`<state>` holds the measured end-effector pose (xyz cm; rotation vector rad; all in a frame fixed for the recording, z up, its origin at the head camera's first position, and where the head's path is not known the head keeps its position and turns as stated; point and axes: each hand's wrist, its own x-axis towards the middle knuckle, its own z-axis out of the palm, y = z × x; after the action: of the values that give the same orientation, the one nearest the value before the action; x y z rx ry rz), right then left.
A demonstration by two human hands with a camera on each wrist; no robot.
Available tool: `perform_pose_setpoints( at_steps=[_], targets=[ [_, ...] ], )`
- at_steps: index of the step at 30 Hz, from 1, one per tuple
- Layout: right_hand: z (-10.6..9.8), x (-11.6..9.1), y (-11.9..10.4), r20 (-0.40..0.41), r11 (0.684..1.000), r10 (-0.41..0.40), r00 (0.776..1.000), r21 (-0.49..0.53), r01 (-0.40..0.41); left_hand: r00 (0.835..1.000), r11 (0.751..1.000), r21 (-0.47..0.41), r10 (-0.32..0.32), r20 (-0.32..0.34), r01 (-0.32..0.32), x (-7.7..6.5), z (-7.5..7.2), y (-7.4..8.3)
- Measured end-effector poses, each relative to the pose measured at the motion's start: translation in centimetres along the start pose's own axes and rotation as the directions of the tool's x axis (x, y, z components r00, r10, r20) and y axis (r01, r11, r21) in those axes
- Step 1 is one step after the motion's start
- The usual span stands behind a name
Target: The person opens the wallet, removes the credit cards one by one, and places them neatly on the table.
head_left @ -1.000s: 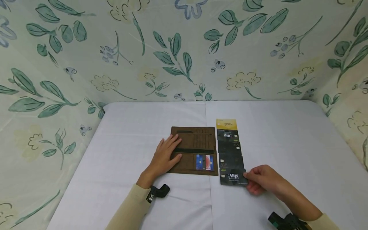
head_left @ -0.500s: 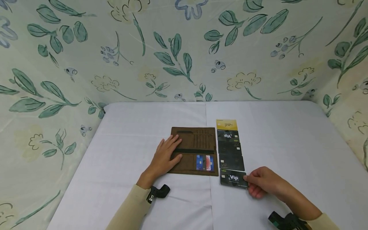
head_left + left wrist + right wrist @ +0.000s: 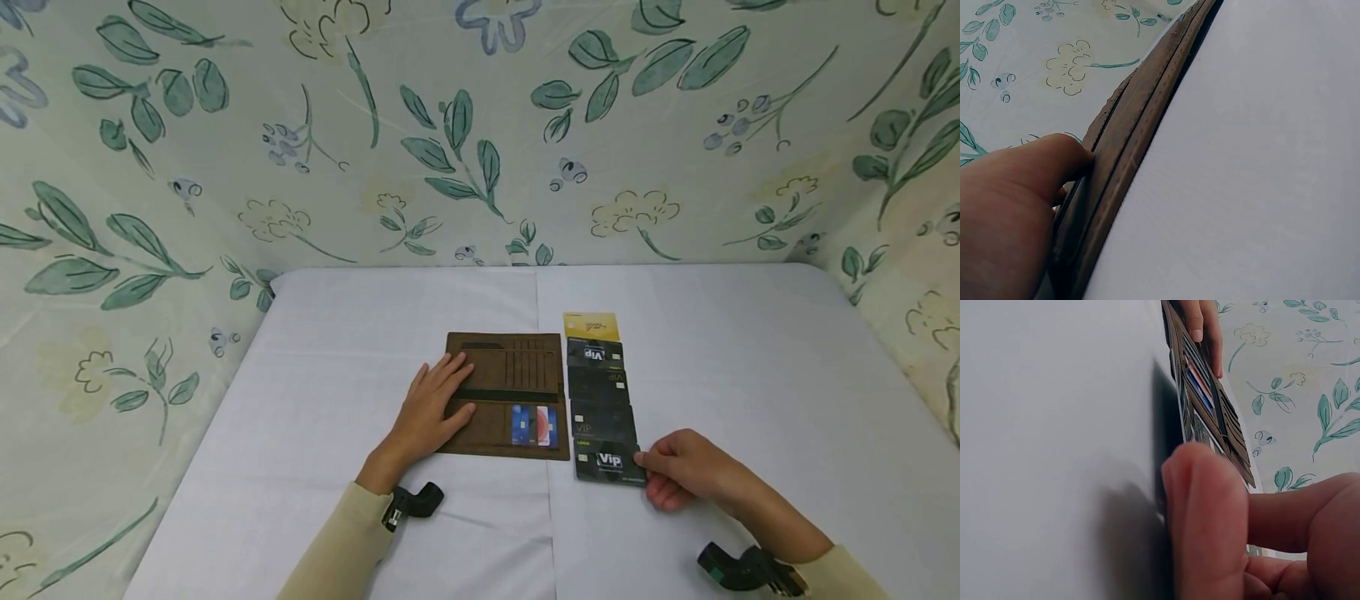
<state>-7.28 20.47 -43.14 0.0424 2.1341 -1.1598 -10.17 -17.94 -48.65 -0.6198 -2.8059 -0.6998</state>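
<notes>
A: Nearest black Vip card [image 3: 609, 467], where from the right hand [image 3: 686, 471]?
B: Left of it. That grip pinches its right edge. Long axis runs side to side. It's on the white-covered desk [image 3: 300, 400], near end of the card column.
A: Left hand [image 3: 423, 408]?
B: Fingers spread, resting on the left side of the unfolded brown wallet [image 3: 487, 367]. Wallet's just left of the column; right hand is nearer the cards.
A: Counts?
B: One wallet, two hands. Five in the column: one yellow card [image 3: 591, 325] at the far end, four black cards [image 3: 597, 386], pinched one included. Pocketed cards [image 3: 534, 425] in the wallet: several, number unclear.
A: Pinched card against the next?
B: Meets or overlaps; can't tell which.
</notes>
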Motion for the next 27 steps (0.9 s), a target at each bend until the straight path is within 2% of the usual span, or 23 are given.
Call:
perform_pose_setpoints(
  at_steps=[16, 21, 27],
  targets=[
    [-0.15, 0.11, 0.13, 0.021, 0.999, -0.019, 1.0, -0.04, 0.019, 1.0, 1.0, -0.001, 0.02, -0.018, -0.02, 0.01, 0.26, -0.11],
    [0.02, 0.2, 0.19, -0.005, 0.997, -0.009, 1.0, -0.078, 0.009, 1.0, 1.0, 0.003, 0.016, -0.015, -0.016, 0.06, 0.14, -0.05],
    [0.51, 0.22, 0.02, -0.079, 0.988, 0.026, 0.997, -0.148, -0.037, 1.0, 1.0, 0.002, 0.017, -0.016, -0.017, 0.04, 0.15, -0.07]
  ],
)
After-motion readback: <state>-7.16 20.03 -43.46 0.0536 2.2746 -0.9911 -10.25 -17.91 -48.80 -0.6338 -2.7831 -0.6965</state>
